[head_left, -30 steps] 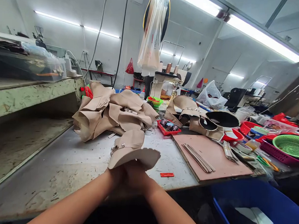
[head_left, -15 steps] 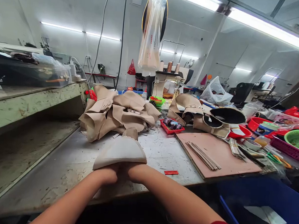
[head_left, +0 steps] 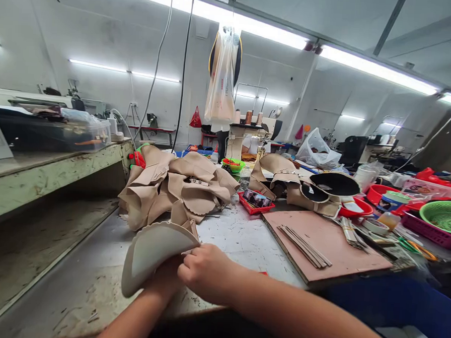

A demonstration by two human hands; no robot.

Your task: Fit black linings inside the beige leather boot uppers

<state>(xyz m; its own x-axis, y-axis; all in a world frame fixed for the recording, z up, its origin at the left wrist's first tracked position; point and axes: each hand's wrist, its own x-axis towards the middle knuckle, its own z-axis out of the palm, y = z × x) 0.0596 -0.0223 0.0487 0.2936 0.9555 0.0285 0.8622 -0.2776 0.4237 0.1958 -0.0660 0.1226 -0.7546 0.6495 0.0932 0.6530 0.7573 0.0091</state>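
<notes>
A curved beige leather piece (head_left: 156,253) with a scalloped edge and a paler inner panel is held up over the near part of the table. My left hand (head_left: 169,273) is behind and under this piece, holding it; its fingers are hidden. At the piece's right corner, my right hand (head_left: 208,271) is closed, thumb and fingers pinched together on the edge. Just beyond lies a heap of beige leather parts (head_left: 187,179), some with metal fittings.
A pink board (head_left: 320,239) with a stack of thin strips (head_left: 305,248) lies to the right. Behind it are a red tray (head_left: 256,203) holding a phone and more leather parts (head_left: 303,185). A worn green shelf (head_left: 59,168) borders the left; a sewing machine (head_left: 246,135) stands beyond.
The leather piece has moved left and tilted, its left end now lower. My right hand has come out from behind it to its right corner. The view has tipped upward.
</notes>
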